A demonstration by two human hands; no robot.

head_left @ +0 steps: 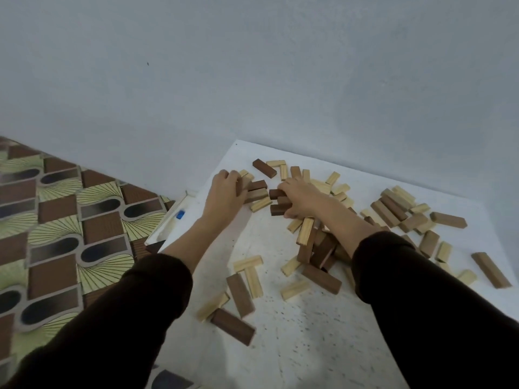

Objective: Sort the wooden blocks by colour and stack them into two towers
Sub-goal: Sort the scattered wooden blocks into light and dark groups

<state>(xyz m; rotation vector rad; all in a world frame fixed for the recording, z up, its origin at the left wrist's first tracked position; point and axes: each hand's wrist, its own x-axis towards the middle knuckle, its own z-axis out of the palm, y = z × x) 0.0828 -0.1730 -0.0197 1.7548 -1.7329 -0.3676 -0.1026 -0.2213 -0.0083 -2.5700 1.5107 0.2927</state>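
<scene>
Progress: early, no tower standing yet | left hand [228, 190] clamping on dark blocks [257, 185] at far edge of the worktop [309, 346] | right hand [299, 196] gripping more dark blocks just beside | pale blocks [254, 282] and remaining dark ones lying mixed, scattered, awaiting sorting

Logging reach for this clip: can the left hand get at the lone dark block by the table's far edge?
Probably yes: the dark block lies uncovered just beyond the left hand. But that hand seems to grip a brown block, so its grip is occupied.
</scene>
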